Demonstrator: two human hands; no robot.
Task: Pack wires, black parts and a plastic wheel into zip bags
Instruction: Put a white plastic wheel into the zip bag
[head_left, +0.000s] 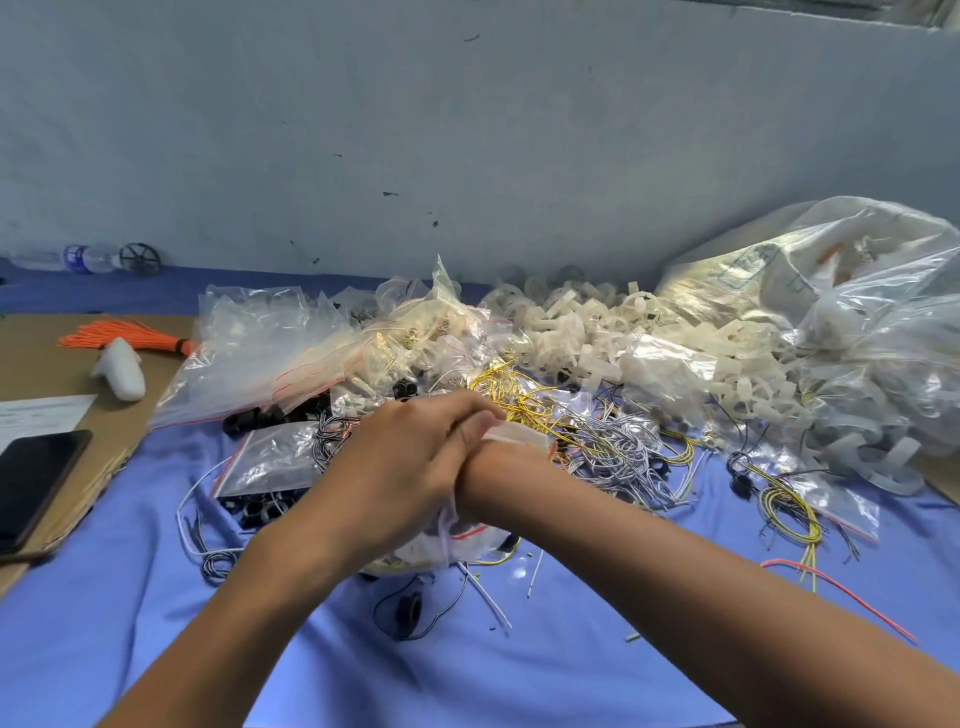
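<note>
My left hand (410, 457) reaches in from the lower left, its fingers and thumb curled over the top of a small clear zip bag (467, 535) with a red seal line. My right hand (491, 467) crosses under the left; only its wrist shows, and its fingers are hidden. Just beyond the hands lie yellow wires (498, 384) and a tangle of grey wires (613, 447). Black parts (254, 415) sit to the left, near a filled zip bag (275, 457). White plastic wheels (582, 332) are heaped at the back.
Empty zip bags (249, 353) pile up at the back left. A big plastic sack (831, 291) of wheels fills the right. A cardboard sheet (47, 353) at left holds a phone (36, 478), orange wires (124, 332) and a white object (122, 369). A black ring on a wire (409, 608) lies on the blue cloth.
</note>
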